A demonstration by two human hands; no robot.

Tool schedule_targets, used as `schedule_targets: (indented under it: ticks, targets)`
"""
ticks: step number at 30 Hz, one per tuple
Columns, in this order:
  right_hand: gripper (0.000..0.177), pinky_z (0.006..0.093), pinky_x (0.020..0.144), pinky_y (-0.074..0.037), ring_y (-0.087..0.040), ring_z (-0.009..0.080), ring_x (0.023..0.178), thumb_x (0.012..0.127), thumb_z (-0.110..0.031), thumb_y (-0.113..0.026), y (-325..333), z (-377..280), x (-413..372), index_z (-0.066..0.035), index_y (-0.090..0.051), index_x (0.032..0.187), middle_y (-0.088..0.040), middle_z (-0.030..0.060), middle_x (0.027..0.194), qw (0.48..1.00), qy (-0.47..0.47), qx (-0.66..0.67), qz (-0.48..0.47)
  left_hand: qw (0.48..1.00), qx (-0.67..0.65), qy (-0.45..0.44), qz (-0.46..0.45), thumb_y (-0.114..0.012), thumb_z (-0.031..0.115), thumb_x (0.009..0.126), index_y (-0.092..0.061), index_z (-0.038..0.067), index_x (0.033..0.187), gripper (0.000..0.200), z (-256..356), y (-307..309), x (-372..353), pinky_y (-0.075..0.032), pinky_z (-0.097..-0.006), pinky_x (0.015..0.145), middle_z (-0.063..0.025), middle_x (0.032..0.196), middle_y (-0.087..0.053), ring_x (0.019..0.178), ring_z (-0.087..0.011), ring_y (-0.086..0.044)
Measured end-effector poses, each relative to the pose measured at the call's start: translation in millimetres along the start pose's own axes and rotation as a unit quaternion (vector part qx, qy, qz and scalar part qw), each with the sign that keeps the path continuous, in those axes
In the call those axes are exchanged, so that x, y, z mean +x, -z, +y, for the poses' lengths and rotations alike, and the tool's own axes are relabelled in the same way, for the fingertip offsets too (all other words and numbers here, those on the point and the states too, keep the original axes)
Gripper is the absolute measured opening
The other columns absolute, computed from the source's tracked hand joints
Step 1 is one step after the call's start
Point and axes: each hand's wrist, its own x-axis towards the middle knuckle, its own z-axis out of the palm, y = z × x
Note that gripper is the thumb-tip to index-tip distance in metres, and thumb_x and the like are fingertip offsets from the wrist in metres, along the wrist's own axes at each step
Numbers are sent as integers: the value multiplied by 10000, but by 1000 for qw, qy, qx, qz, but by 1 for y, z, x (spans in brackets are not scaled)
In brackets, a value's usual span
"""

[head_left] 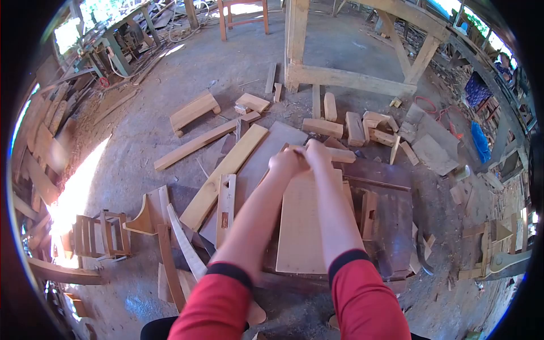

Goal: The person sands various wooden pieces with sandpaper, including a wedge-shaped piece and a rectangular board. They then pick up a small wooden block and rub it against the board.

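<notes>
Both arms reach straight ahead over a wide flat board (303, 226) lying on a low dark wooden surface (391, 215). My left hand (288, 162) is closed near the far end of this board. Right beside it, my right hand (317, 154) is closed too. A bit of brown wood shows around the fingers, but the hands hide what they grip. A short wooden piece (341, 156) sticks out just right of my right hand. To the left lie a slotted wooden piece (226, 204) and a long yellowish plank (226, 175).
Several wood blocks (323, 128) lie beyond the hands, before a heavy wooden workbench (351, 78). A curved dark tool (422, 252) rests at the right. Curved wooden parts (148, 212) and a small slatted frame (102, 235) are at the left. A chair (245, 16) stands behind.
</notes>
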Motion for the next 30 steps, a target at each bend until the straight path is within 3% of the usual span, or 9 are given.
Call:
schedule_targets:
  ticks: [2, 5, 8, 13, 16, 23, 26, 29, 30]
  targets:
    - [361, 416, 631, -440, -581, 333, 723, 714, -361, -644, 5, -6, 22, -20, -545, 779, -595, 179, 759, 998, 6, -58, -36, 1000, 14, -18, -14, -505, 424, 757, -509, 56, 1096, 501, 11, 26, 6, -489, -384, 728, -176, 942, -605, 892, -293, -598]
    - [381, 426, 642, -454, -589, 340, 737, 698, -370, -656, 19, -2, -24, -18, -525, 760, -599, 178, 759, 996, 45, 80, -13, 997, 55, -41, -20, -496, 463, 737, -544, 59, 1042, 508, 17, 31, -45, -486, -385, 743, -154, 1013, -576, 907, -310, -588]
    - [347, 413, 608, -450, -581, 324, 687, 732, -353, -631, 52, -30, -152, -38, -496, 786, -585, 152, 700, 993, 54, 100, -17, 997, 46, -68, 3, -526, 518, 693, -468, -7, 1065, 646, 10, 37, -175, -498, -404, 688, -217, 1010, -540, 830, -317, -607]
    - [306, 401, 540, -461, -596, 294, 601, 763, -402, -582, 51, -34, -325, -98, -551, 785, -599, 85, 641, 992, 26, 64, -110, 987, 6, -10, -162, -572, 525, 694, -435, -66, 968, 666, -19, -2, -320, -507, -353, 559, -210, 765, -591, 658, -315, -627]
    - [293, 360, 498, -448, -577, 253, 540, 741, -357, -630, 40, -31, -345, -71, -572, 770, -563, 86, 575, 995, 17, 89, -31, 983, -16, -21, -180, -607, 593, 638, -425, -102, 920, 772, -21, -7, -331, -502, -352, 546, -186, 689, -598, 654, -303, -628]
    - [282, 348, 508, -455, -576, 245, 529, 769, -367, -598, 38, -20, -304, -92, -578, 828, -563, 69, 564, 991, 32, 93, -92, 971, 12, -28, -236, -559, 623, 658, -444, -85, 873, 748, -18, 19, -309, -501, -360, 545, -166, 675, -599, 608, -289, -623]
    - [253, 312, 504, -440, -528, 174, 493, 790, -317, -590, 42, -13, -304, -74, -587, 861, -525, 36, 545, 966, -7, 213, -145, 967, -1, -44, -253, -559, 600, 665, -445, -81, 889, 726, -23, 25, -303, -495, -380, 542, -162, 673, -601, 614, -292, -625]
    - [246, 257, 565, -423, -500, 99, 597, 821, -282, -557, 41, 12, -305, -59, -581, 921, -534, 14, 661, 942, -26, 319, -104, 959, -45, -65, -271, -540, 527, 707, -448, -64, 946, 644, -25, 18, -296, -485, -361, 593, -151, 712, -599, 673, -250, -625]
    - [266, 237, 604, -415, -498, 86, 665, 833, -283, -541, 40, 19, -304, -46, -566, 953, -538, 13, 739, 922, -20, 382, -70, 942, -198, -48, -267, -529, 473, 728, -453, -51, 973, 584, -31, 3, -290, -469, -334, 596, -139, 743, -594, 668, -216, -602]
